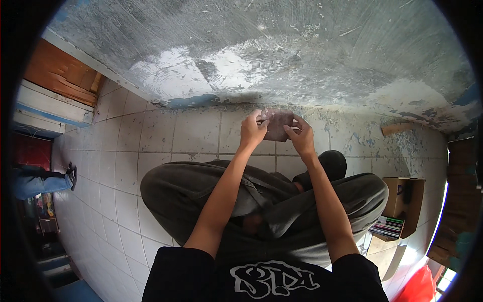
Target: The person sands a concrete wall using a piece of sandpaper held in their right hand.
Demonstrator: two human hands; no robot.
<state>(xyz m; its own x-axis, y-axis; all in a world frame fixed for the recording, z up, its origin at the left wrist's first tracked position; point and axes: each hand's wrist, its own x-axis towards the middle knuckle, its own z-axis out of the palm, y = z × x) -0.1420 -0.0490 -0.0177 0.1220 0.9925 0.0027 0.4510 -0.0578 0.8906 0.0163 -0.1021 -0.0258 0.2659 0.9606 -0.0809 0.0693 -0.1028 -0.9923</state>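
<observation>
A small reddish-brown sheet of sandpaper is held up between my hands, over the tiles close to the foot of the wall. Thumb and fingers of my left hand pinch its left edge. At the opposite edge, my right hand grips it the same way, fingers curled behind. Just beyond stands a grey wall with scraped, patchy paint and whitish areas. Pale flakes and dust lie on the floor tiles along its base.
My crossed legs fill the space below my hands. A flat brown piece lies by the wall at right. Nearer on that side stands a cardboard box beside a stack of thin cases. Another person's leg shows at far left.
</observation>
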